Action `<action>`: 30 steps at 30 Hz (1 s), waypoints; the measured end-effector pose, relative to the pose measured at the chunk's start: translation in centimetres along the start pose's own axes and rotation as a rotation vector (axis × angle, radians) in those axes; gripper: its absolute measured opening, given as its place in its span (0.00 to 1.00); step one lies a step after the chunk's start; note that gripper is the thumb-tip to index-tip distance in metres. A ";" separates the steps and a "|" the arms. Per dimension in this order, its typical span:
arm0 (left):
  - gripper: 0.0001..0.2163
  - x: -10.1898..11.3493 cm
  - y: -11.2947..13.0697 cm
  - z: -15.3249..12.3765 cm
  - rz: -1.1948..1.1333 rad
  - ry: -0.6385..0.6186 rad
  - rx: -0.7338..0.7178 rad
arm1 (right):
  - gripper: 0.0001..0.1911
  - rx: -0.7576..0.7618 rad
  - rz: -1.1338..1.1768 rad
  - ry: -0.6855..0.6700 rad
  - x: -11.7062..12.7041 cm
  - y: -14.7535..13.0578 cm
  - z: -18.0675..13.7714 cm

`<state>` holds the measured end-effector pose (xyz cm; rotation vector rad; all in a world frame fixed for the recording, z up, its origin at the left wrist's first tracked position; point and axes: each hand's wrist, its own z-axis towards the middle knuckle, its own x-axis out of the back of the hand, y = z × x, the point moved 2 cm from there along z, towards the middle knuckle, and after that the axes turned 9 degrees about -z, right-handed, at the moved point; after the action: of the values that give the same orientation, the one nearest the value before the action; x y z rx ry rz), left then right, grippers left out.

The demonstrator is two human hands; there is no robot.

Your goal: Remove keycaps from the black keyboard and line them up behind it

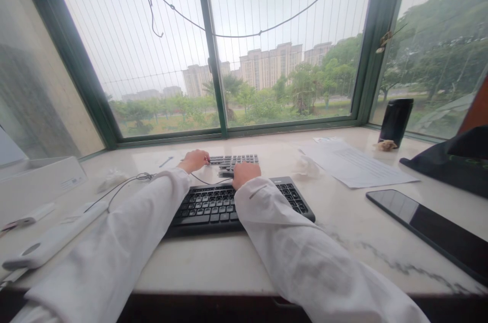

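A black keyboard lies across the table in front of me, partly covered by my right sleeve. Just behind it, rows of small dark keys are spread on the pale tabletop. My left hand is at the left end of these rows, fingers drawn together at a small dark piece I cannot make out. Over the keyboard's back edge, my right hand is curled beside the front of the rows. Its fingertips are largely hidden, as is anything between them. A thin dark cable runs between the hands.
At right lie a phone, printed sheets, a black cylinder and a dark bag-like item. Crumpled clear plastic sits behind the keyboard. A white power strip and white box stand left. A window borders the back.
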<state>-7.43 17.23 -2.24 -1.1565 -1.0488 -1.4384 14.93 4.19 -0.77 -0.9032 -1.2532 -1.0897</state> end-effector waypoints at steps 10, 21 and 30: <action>0.11 0.0 0.0 0.1 -0.006 0.005 0.016 | 0.17 0.004 0.009 0.004 0.0 -0.1 0.0; 0.11 0.9 0.7 -0.8 -0.033 0.032 0.000 | 0.15 0.008 -0.001 0.007 -0.1 0.0 0.0; 0.11 5.3 1.5 -5.0 -0.131 0.090 -0.159 | 0.14 -0.005 -0.015 0.043 0.0 0.0 0.1</action>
<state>-7.07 11.31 2.13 -1.1406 -0.9765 -1.6868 14.87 4.31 -0.77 -0.8707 -1.2240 -1.1195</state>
